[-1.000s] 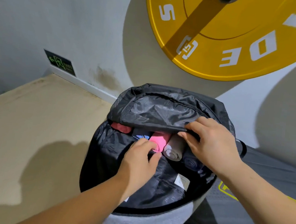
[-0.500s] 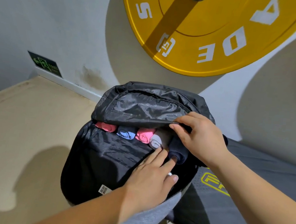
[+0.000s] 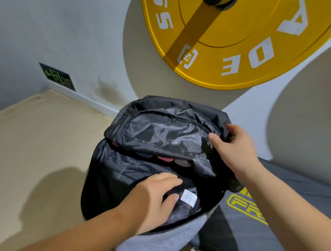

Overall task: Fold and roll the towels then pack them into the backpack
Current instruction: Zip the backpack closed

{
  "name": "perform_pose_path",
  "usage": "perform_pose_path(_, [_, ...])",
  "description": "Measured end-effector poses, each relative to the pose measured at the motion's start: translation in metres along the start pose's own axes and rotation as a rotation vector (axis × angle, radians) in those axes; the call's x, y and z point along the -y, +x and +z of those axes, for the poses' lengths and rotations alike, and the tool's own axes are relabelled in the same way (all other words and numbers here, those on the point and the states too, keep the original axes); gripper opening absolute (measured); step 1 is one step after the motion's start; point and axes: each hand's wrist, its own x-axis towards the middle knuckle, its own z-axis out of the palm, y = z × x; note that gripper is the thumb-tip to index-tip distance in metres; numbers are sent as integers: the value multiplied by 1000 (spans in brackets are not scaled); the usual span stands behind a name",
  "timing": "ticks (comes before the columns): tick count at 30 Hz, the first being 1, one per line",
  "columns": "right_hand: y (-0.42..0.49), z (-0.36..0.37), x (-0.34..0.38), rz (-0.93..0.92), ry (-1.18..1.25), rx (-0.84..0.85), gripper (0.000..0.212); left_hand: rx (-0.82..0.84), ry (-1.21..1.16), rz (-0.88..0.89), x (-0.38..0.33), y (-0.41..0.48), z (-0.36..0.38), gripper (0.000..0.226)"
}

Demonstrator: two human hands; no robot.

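Since half a second ago, the right hand [image 3: 237,146] has slid from the lower edge of the flap [image 3: 166,133] out to its far right corner, and the flap has dropped lower over the opening. The left hand [image 3: 153,201] has come off the towel ends and now lies on the near lining.

Both hands are on the backpack [image 3: 114,181], which lies open on a beige surface [image 3: 26,152] with its grey outer shell toward the near side. The right hand grasps the flap, with the thumb on the shiny inner fabric and the fingers curled over the edge behind it. The left hand pinches a fold of the black lining between thumb and fingers, just left of a white label [image 3: 189,197].

The rolled towels [image 3: 164,158] sit inside the backpack, under the flap. Only slivers show in the narrow gap, with a pink end and a grey end side by side and a red bit further left. How many there are cannot be told.

To the right, touching the backpack, lies a dark pad [image 3: 260,245] with yellow lettering. On the far wall hangs a large yellow weight plate [image 3: 249,42] with white letters. A green exit sign [image 3: 59,76] sits low on the wall at far left.
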Motion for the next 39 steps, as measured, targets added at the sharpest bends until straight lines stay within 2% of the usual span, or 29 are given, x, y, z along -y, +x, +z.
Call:
perform_pose_path(2, [-7, 0, 7, 84, 167, 17, 64, -54, 11, -19, 11, -14, -20, 36])
perform_pose_path(5, [-21, -11, 25, 117, 282, 108, 55, -163, -18, -94, 18, -32, -47, 29])
perform_pose_path(7, [-32, -20, 38, 98, 331, 248, 56, -246, -136, -205, 21, -40, -66, 26])
perform_pose_path(9, [-48, -30, 53, 34, 327, 479, 54, -324, -237, -302, 31, -48, -85, 17])
perform_pose_path(10, [-59, -33, 60, -3, 274, 630, 46, -381, -212, -329, 39, -52, -94, 9])
perform_pose_path(12, [-87, -32, 68, -99, 39, 898, 10, -469, -109, -412, 55, -64, -108, 9])
perform_pose_path(13, [-98, -26, 67, -158, -103, 990, 27, -488, -83, -472, 60, -70, -113, 13])
perform_pose_path(15, [-118, -11, 62, -179, -366, 1059, 54, -500, -107, -569, 66, -81, -119, 13])
perform_pose_path(17, [-128, 7, 57, -214, -537, 1036, 60, -501, -181, -639, 72, -86, -119, 10])
perform_pose_path(18, [-128, 15, 54, -267, -602, 994, 56, -484, -219, -680, 75, -85, -117, 13])
perform_pose_path(20, [-126, 27, 55, -367, -732, 890, 45, -381, -228, -778, 81, -79, -114, 38])
perform_pose_path(22, [-124, 36, 53, -400, -804, 874, 59, -261, -275, -860, 82, -73, -110, 72])
perform_pose_path(24, [-124, 45, 48, -355, -840, 928, 81, -188, -369, -915, 85, -66, -103, 82])
perform_pose_path(27, [-127, 57, 44, -272, -923, 1033, 96, -117, -313, -969, 99, -60, -90, 60])
perform_pose_path(31, [-123, 66, 50, -238, -939, 997, 106, -252, -428, -1016, 112, -62, -80, 15])
perform_pose_path(34, [-115, 66, 54, -294, -926, 921, 105, -292, -388, -904, 109, -67, -80, 11])
perform_pose_path(35, [-112, 67, 55, -338, -884, 872, 101, -255, -337, -857, 106, -69, -78, 9])
perform_pose_path(37, [-110, 71, 58, -434, -732, 772, 93, -140, -256, -781, 96, -77, -72, 22])
perform_pose_path(39, [-109, 82, 64, -488, -581, 730, 87, -83, -278, -688, 88, -85, -65, 17])
